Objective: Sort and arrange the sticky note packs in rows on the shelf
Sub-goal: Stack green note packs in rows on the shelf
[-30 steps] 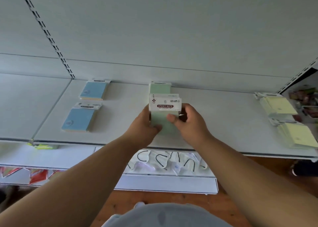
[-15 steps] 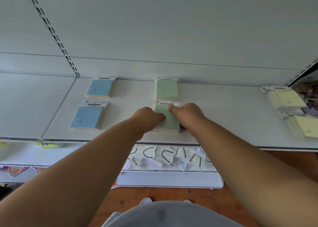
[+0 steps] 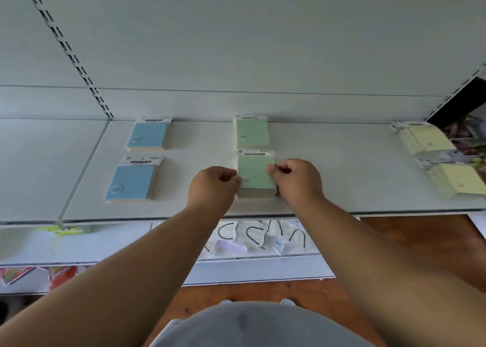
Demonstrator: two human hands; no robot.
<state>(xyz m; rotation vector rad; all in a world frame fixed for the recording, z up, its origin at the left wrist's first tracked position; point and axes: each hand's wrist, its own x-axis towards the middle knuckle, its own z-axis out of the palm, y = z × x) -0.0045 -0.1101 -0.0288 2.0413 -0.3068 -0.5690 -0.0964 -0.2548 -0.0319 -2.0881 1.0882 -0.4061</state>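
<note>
Mid-shelf, front green stack lies flat; my left hand and right hand pinch its sides. I'd square it behind-to-front with the rear green pack, then release gently.

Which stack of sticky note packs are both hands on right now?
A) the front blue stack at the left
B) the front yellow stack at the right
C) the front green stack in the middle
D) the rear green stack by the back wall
C: the left hand and right hand flank the front green stack of sticky note packs, fingers at its side edges, on the white metal shelf.
</note>
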